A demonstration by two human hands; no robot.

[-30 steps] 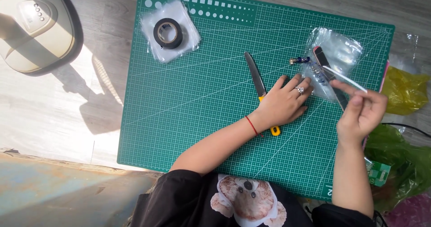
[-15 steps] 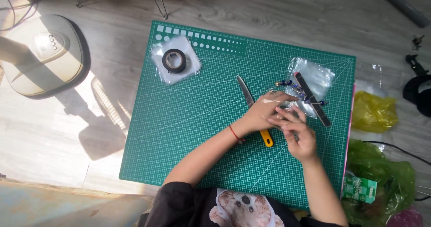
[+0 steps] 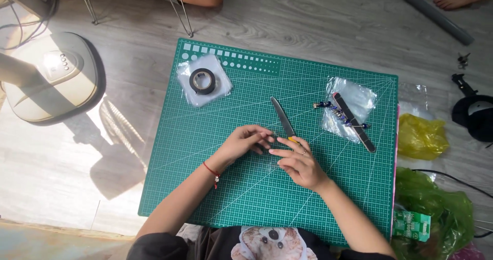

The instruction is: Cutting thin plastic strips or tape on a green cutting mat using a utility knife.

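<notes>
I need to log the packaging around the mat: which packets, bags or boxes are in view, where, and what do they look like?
Clear plastic packet: mat's upper left, flat, under a black tape roll.
Clear plastic bag: mat's upper right, crinkled, under a beaded string and file.
Yellow bag: floor right of mat, crumpled.
Green bag: lower right, crumpled.
Small box: beside it, green and white.

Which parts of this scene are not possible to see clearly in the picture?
- Head view: whatever sits between the left hand and right hand is hidden by the fingers; too small to tell.
- The knife handle is mostly covered by the right hand.
- The beads on the clear bag are too small to make out.
- The fan is cut off by the left edge.
- The green bag is cut off at the bottom right.
</notes>
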